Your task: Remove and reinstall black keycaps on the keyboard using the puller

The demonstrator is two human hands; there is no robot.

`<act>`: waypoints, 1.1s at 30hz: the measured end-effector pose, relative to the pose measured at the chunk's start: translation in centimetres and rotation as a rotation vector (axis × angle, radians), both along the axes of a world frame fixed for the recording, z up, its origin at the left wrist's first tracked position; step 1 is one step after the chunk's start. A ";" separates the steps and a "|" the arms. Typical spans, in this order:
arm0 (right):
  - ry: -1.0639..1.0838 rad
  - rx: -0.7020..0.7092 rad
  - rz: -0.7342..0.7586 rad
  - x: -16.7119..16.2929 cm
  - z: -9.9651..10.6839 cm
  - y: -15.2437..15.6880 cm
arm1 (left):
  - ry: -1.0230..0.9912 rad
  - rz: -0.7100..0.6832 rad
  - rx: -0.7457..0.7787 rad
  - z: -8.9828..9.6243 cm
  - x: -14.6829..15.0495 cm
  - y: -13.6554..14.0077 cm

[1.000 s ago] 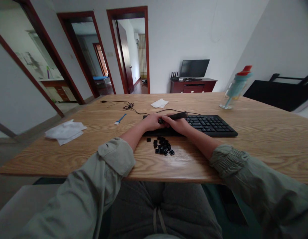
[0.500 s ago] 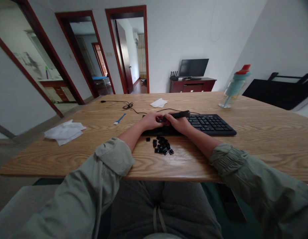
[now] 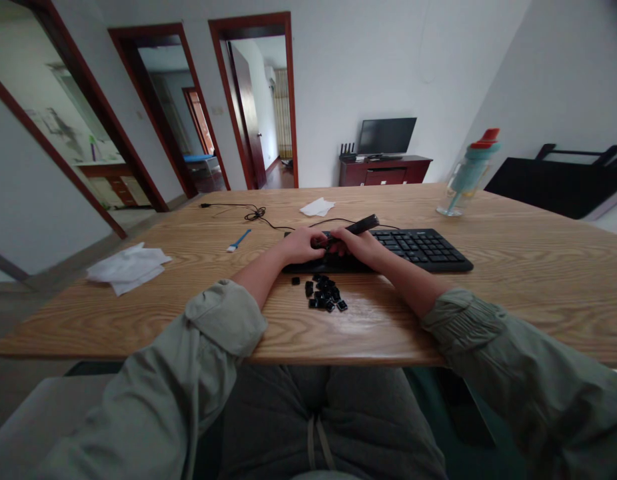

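While holding both hands close together over left part of keyboard [image 3: 433, 250], grips black tool [image 3: 365, 224] in right hand [image 3: 358, 243], with fingers wrapped round it. Slants tool with thick end up and to the right and other end lost among fingers. Curls left hand [image 3: 299, 247] inward just beside tool's lower end; cannot tell whether pinching anything. Note keyboard flat on table [image 3: 213, 320], with number pad in plain sight and much of left part behind hands. Just in front of keyboard: heap of black keys [image 3: 328, 294], many touching, with one stray key [image 3: 295, 281] to the left. Left of hands: blue brush [image 3: 240, 240] with white end, aslant, apart from keyboard. Farther left: crumpled tissue [image 3: 129, 267]. Beyond keyboard: second tissue [image 3: 317, 207], plus cable [image 3: 256, 214] bundled in a loop farther left. Toward right end of table, far side: standing bottle [image 3: 467, 177] with red cap. Across room: dark screen [image 3: 387, 136] on red cabinet [image 3: 386, 175].
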State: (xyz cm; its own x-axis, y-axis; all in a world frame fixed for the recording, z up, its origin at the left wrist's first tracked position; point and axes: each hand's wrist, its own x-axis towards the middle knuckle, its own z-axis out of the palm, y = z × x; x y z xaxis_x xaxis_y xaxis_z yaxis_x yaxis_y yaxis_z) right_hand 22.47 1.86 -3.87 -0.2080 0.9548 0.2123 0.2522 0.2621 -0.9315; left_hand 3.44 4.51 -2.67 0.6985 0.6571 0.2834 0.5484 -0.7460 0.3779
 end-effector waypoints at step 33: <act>-0.104 0.296 0.040 -1.0 0.3 -0.3 | -0.044 0.079 0.129 -1.2 1.3 0.5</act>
State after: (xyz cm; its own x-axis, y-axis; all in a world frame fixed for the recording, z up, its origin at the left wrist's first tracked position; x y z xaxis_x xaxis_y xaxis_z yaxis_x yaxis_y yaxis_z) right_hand 21.46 1.51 -3.53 -0.2792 0.8454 0.4553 0.3264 0.5295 -0.7830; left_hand 4.69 5.02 -3.87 0.6310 0.6658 0.3981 0.5926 -0.7449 0.3065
